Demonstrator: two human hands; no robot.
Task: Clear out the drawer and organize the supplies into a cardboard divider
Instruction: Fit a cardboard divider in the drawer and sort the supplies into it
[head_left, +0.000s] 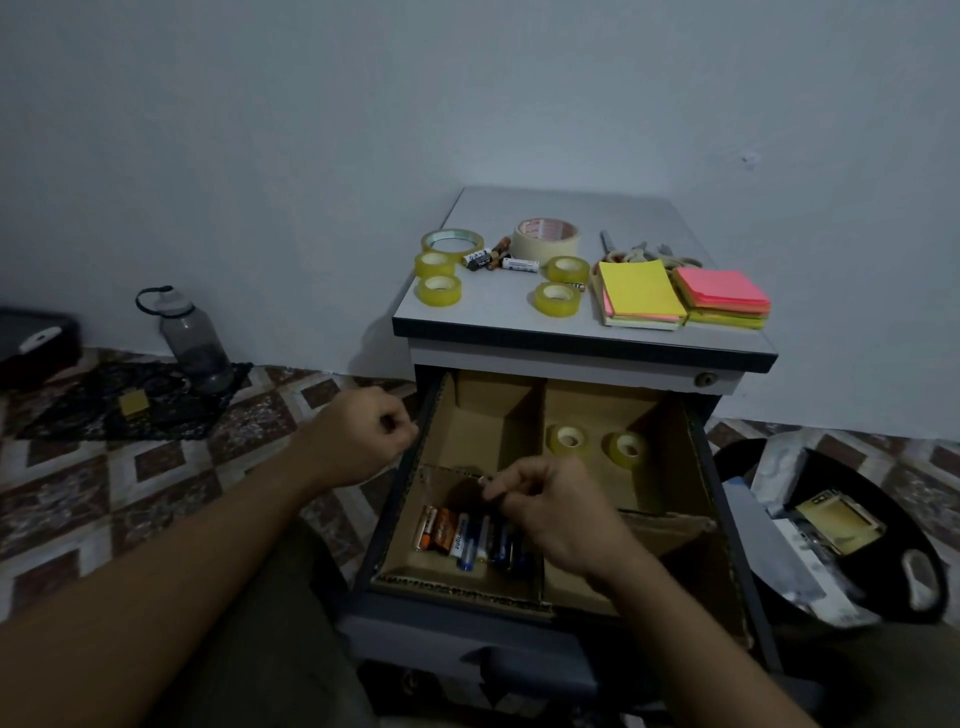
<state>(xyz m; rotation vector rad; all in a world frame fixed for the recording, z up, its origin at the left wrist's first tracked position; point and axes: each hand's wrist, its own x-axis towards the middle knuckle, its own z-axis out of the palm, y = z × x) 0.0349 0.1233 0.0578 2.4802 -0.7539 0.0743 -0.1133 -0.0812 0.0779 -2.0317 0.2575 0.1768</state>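
A person's right hand (550, 514) pinches a battery (484, 482) in its fingers above batteries (457, 535) lying in the cardboard divider's (457, 587) front-left compartment; the left hand (358, 434), fingers curled empty, hovers beside the drawer (415, 621).

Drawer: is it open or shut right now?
Open. The drawer is pulled out, showing the divider inside with batteries and two tape rolls.
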